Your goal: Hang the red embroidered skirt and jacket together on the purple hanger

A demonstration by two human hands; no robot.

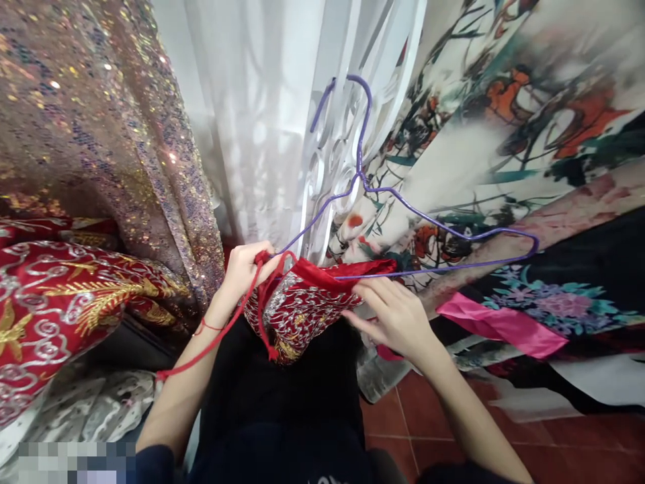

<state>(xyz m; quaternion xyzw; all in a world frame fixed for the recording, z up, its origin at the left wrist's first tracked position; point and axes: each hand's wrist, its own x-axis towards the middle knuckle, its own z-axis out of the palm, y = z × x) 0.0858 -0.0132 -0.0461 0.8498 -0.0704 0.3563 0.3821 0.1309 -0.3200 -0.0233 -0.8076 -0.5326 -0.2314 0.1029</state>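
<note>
A purple wire clothes hanger [428,216] stands upright before me, its hook at the top. From its lower bar hangs a small red garment [315,306] with silver and gold embroidery and long red tie cords. My left hand [248,270] is closed around the hanger's left corner together with a red cord [216,356], whose end trails over my forearm. At the garment's right side, my right hand [390,312] has its thumb and fingers apart, the fingertips touching the red edge by the bar. Whether cloth is pinched there is hard to see.
Sequinned fabric [115,134] hangs at the left, above a red embroidered cloth bundle [95,296]. White scrolled metalwork [322,168] rises behind the hanger. Printed fabric [504,121] fills the right, with a pink ribbon [504,326] below. Red tiles [428,417] cover the floor.
</note>
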